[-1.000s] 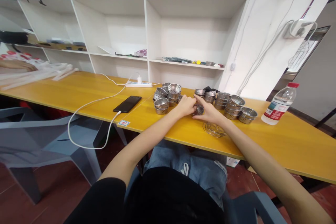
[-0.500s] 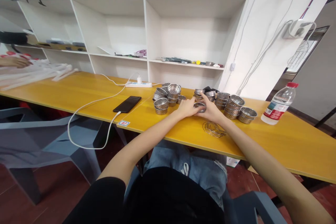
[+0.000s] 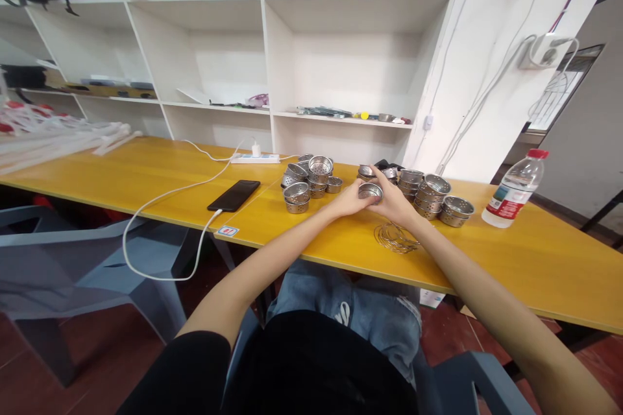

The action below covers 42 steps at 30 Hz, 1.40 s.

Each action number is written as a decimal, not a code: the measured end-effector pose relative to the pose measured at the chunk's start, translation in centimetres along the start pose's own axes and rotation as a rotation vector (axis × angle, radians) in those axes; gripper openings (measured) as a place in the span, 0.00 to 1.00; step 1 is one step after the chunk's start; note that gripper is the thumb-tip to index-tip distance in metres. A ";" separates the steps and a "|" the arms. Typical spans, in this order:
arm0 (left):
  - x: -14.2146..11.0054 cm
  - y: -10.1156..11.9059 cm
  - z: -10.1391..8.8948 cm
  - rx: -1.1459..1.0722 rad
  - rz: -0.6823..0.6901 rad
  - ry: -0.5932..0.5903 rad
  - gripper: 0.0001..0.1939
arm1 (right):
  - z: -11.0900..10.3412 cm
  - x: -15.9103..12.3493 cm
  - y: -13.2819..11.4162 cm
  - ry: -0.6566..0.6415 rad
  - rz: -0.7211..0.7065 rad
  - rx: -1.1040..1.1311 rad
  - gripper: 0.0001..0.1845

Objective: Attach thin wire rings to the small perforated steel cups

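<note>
A small perforated metal strainer cup (image 3: pixel 370 190) is between my hands, its opening tilted toward me. My left hand (image 3: pixel 351 200) closes on its left side, with the thumb along the near rim. From the right, my right hand (image 3: pixel 393 202) grips the same cup, thumb at its front and index finger reaching up behind. A loose bunch of thin wire rings (image 3: pixel 395 238) lies on the table just below my right hand. Similar cups (image 3: pixel 296 198) stand stacked to the left, and more stacked cups (image 3: pixel 431 194) stand to the right. Behind my hands, some cups are partly hidden.
On the yellow table (image 3: pixel 511 266) a black phone (image 3: pixel 234 196) is plugged into a white cable running to a power strip (image 3: pixel 256 158). A plastic bottle (image 3: pixel 516 189) with a red cap stands at right. White shelves (image 3: pixel 348 65) rise behind the table; white tubes (image 3: pixel 73 136) lie far left.
The held cup has tilted, so more of its inside shows. Both hands stay around it. Another person's hand at the far left is gone from view.
</note>
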<state>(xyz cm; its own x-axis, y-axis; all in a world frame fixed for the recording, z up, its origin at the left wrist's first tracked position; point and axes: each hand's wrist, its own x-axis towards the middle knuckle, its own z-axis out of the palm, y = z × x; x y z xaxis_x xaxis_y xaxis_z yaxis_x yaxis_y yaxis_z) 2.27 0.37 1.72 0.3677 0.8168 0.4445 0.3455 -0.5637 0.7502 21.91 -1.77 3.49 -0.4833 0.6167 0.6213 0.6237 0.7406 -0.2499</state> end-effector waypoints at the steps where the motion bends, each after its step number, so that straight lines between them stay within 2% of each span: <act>1: 0.1 0.0 0.0 -0.014 0.003 -0.005 0.22 | 0.0 0.0 0.0 0.002 -0.002 0.001 0.61; 8: 0.7 -0.7 -1.5 0.033 -0.005 -0.116 0.22 | 0.1 0.0 -0.2 -0.062 0.010 0.025 0.67; 13: 0.2 -0.1 -2.5 0.201 -0.014 -0.190 0.20 | 0.6 -0.1 -0.3 -0.124 -0.027 0.014 0.68; 19: -0.9 1.7 -2.5 0.622 -0.001 -0.145 0.24 | 0.8 -0.4 -0.5 -0.147 -0.079 -0.030 0.67; 24: -1.1 2.2 -2.4 0.791 0.047 -0.126 0.16 | 0.9 -0.6 -0.9 -0.153 -0.083 -0.018 0.68; 30: -0.9 1.8 -2.6 0.713 0.023 -0.070 0.16 | 0.9 -0.1 -0.9 -0.127 -0.055 0.035 0.67; 34: -1.0 1.9 -2.4 0.534 0.153 -0.026 0.19 | 0.9 0.1 0.2 -0.058 0.054 0.049 0.69; 37: -1.1 1.9 -1.9 0.489 0.241 -0.053 0.22 | 1.2 -0.1 1.0 -0.033 0.113 0.055 0.69; 42: -1.3 2.1 -1.4 0.490 0.207 -0.120 0.24 | 2.1 -0.3 0.8 -0.017 0.047 0.082 0.67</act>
<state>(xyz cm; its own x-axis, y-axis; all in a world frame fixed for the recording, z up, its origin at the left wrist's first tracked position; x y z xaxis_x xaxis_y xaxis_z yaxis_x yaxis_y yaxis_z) 1.35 -1.67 3.38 0.5568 0.6792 0.4782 0.6070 -0.7257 0.3239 21.28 -0.82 1.55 -0.4657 0.6554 0.5946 0.5940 0.7296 -0.3390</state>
